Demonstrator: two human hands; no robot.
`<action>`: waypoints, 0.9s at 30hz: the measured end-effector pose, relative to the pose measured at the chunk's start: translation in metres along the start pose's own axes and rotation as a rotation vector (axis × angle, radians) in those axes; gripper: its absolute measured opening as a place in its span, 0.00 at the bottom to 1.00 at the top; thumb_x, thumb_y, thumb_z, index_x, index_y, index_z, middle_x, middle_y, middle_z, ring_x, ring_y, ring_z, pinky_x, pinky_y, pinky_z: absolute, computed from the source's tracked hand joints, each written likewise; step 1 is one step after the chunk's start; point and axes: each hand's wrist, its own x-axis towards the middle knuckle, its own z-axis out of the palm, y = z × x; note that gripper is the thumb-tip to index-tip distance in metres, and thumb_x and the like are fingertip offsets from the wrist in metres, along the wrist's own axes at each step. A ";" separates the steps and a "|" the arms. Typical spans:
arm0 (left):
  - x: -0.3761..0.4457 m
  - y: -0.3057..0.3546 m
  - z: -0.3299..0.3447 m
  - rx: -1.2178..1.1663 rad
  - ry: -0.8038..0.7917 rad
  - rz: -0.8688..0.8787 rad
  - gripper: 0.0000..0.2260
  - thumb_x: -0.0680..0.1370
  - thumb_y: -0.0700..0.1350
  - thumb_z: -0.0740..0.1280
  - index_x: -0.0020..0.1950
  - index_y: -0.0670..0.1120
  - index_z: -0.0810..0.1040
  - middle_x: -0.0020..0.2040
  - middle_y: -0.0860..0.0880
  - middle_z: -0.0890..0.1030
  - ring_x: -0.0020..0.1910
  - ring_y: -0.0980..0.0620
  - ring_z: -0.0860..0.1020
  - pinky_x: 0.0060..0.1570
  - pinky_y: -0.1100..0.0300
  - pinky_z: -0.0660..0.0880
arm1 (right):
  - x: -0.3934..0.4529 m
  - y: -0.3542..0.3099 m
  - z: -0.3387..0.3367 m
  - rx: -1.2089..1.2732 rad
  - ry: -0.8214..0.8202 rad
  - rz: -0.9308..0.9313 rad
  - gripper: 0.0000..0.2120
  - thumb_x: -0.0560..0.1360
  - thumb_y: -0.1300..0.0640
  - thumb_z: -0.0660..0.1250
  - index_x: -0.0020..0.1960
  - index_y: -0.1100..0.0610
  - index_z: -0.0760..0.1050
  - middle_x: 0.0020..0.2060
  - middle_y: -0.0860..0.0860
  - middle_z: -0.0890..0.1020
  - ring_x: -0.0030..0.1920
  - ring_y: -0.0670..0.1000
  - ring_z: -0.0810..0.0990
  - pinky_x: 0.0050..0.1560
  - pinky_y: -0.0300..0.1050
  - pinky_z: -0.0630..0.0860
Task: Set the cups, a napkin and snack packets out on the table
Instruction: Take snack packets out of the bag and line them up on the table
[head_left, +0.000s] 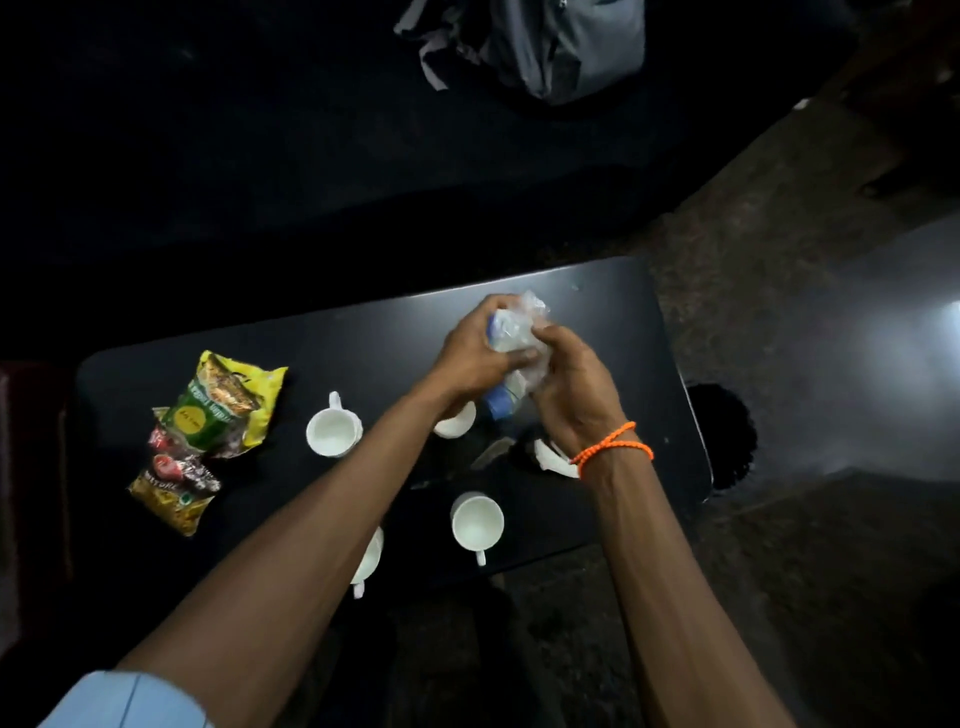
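A pale blue sleeve (119, 699) is seen at the near left edge; both bare forearms reach out over the dark surface (623, 332).

Near edge of the surface: one white cup (477, 521), upright, handle toward the viewer. A second cup (370, 558) to its left is largely hidden by the left forearm.

Left end: two snack packets, overlapping. The red-and-yellow packet (174, 491) lies nearer; the green-and-yellow packet (228, 405) lies beyond it.

Middle: a third cup (333, 431) stands upright, handle away from the viewer. A fourth cup (457, 422) is partly covered by the left hand (470, 358). A white object (555, 461) is partly hidden under the right wrist, which carries an orange beaded band (613, 447); what it is cannot be told.

Above the surface, both hands are closed around a crumpled clear plastic packet with blue print (517, 338), right hand (574, 395) at its nearer end.

Far side: a grey bag (561, 47) on a dark seat.
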 end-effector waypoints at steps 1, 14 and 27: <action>0.009 0.004 0.007 0.049 0.080 -0.019 0.20 0.71 0.41 0.80 0.53 0.60 0.77 0.48 0.56 0.84 0.45 0.64 0.82 0.47 0.69 0.78 | -0.002 -0.010 -0.015 -0.183 -0.054 -0.028 0.18 0.75 0.57 0.68 0.64 0.57 0.82 0.56 0.54 0.86 0.57 0.52 0.83 0.58 0.48 0.80; 0.045 0.078 0.187 0.061 -0.321 -0.399 0.35 0.76 0.44 0.69 0.81 0.53 0.60 0.70 0.40 0.75 0.59 0.43 0.80 0.50 0.51 0.81 | 0.003 -0.071 -0.215 -0.917 0.354 -0.390 0.26 0.64 0.68 0.81 0.60 0.58 0.84 0.50 0.52 0.86 0.51 0.50 0.84 0.54 0.42 0.78; 0.072 0.073 0.262 0.140 -0.341 -0.100 0.13 0.79 0.39 0.68 0.64 0.45 0.82 0.54 0.47 0.85 0.51 0.51 0.83 0.43 0.66 0.74 | 0.045 -0.070 -0.364 -1.259 0.903 -0.306 0.43 0.69 0.67 0.74 0.80 0.51 0.63 0.78 0.61 0.59 0.70 0.67 0.71 0.69 0.54 0.73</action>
